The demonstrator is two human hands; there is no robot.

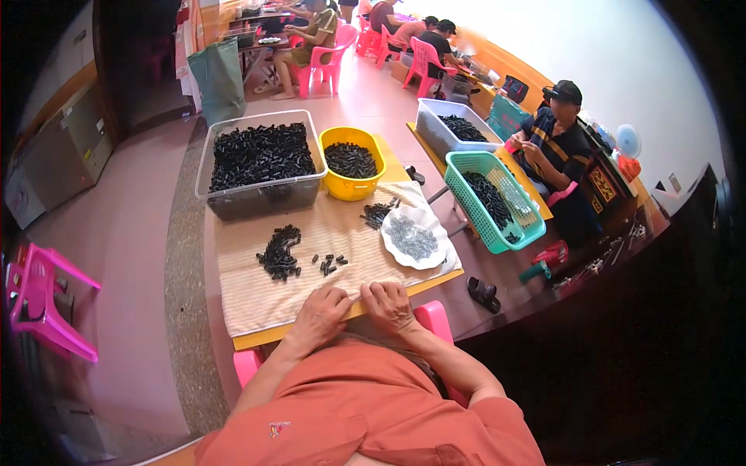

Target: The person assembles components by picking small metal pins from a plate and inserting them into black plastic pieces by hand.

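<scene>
My left hand (320, 314) and my right hand (388, 307) rest side by side at the front edge of the table, fingers loosely curled and nothing visible in either. Under them spreads a striped cream cloth (249, 299). Just beyond my left hand lie a heap of small black cylindrical parts (278, 255) and several loose black parts (329, 266). A white scalloped plate (431, 256) past my right hand carries many small clear pieces (409, 236). Against the plate's far left side is another small heap of black parts (376, 214).
A large clear bin (260, 203) and a yellow tub (353, 188), both holding black parts, stand at the table's far side. To the right are a green basket (497, 241), a grey bin (435, 128) and a seated person (556, 140). A pink stool (50, 303) is at left.
</scene>
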